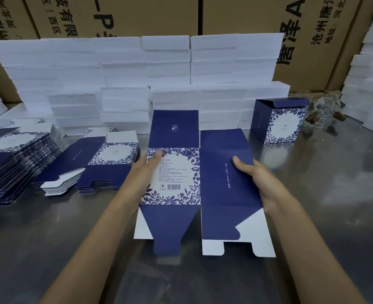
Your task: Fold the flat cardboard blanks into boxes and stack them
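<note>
I hold a flat blue-and-white floral cardboard blank (194,181) upright over the metal table, its flaps spread above and below. My left hand (145,174) grips its left edge, thumb on the printed panel. My right hand (259,183) grips the right edge, thumb on the plain blue panel. One folded box (278,122) stands at the back right with its top flap open. Stacks of flat blanks lie on the left: a tall stack (16,163) and a lower stack (98,165).
A wall of white foam blocks (137,77) runs across the back of the metal table (334,194), with brown shipping cartons (137,16) behind. Clear glassware (325,110) sits beside the folded box. More white foam (369,84) is piled at the right edge.
</note>
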